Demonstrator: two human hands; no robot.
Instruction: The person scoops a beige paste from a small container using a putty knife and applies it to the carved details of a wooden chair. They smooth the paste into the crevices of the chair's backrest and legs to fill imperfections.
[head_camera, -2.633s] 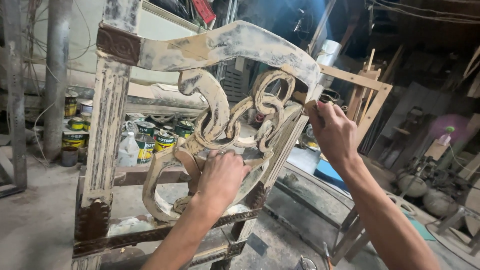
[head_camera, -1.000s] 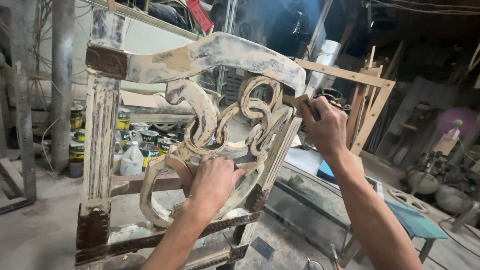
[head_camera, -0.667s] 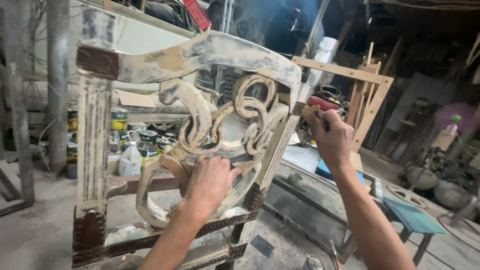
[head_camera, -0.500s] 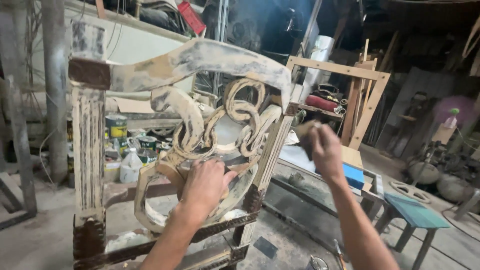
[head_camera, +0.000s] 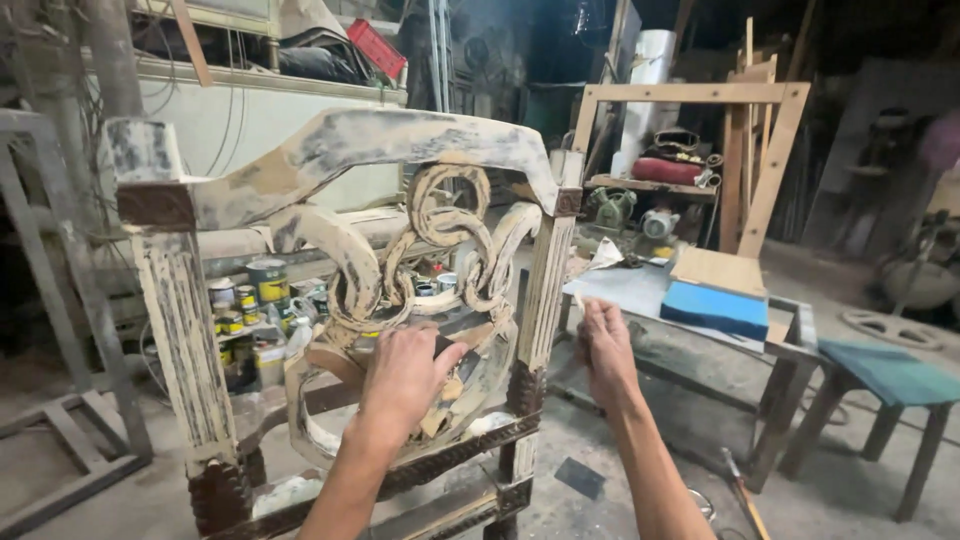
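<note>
- Wooden chair back (head_camera: 340, 160) stands upright in the middle of the view, its old finish half stripped: pale bare wood patched with grey and dark brown remnants
- Curved top rail, fluted side posts and a carved scrollwork splat (head_camera: 440, 250) of interlaced loops fill its frame
- left hand (head_camera: 405, 375) presses against the lower part of the splat, fingers curled over a small dark piece, probably sandpaper; what it is I cannot tell for sure
- right hand (head_camera: 603, 352) hangs just right of the right post (head_camera: 545, 290), apart from it, fingers loosely bent and pinching a small pale scrap
- paint tins (head_camera: 255, 300) sit behind the chair; a worktop (head_camera: 640, 290) with a blue block (head_camera: 715, 308) stands to the right
</note>
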